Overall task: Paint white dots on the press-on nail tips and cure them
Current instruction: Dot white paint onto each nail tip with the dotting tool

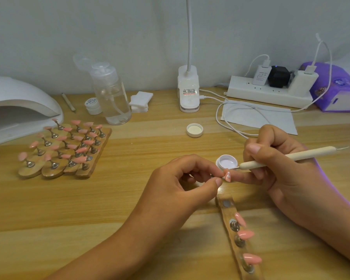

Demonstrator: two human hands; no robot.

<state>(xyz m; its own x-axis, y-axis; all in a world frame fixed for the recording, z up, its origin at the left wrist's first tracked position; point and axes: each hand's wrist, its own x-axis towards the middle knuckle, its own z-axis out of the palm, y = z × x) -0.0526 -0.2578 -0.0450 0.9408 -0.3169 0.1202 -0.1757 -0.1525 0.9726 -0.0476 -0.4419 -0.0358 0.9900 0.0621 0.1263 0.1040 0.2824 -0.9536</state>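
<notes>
Pinching hand: left hand (180, 184) is nipping nail tip (228, 177) at fingertips.
Painting hand: right hand (281, 166) is gripping dotting tool (291, 155) just above it.

Soft, even light falls from above; faint shadows lie under the forearms on the worktop (129, 199). Edges bow and blur, with a purple fringe at right.

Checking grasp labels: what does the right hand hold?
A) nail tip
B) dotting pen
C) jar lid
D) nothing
B: the right hand grips the dotting pen, its point close to the nail tip that the left hand pinches.
</notes>
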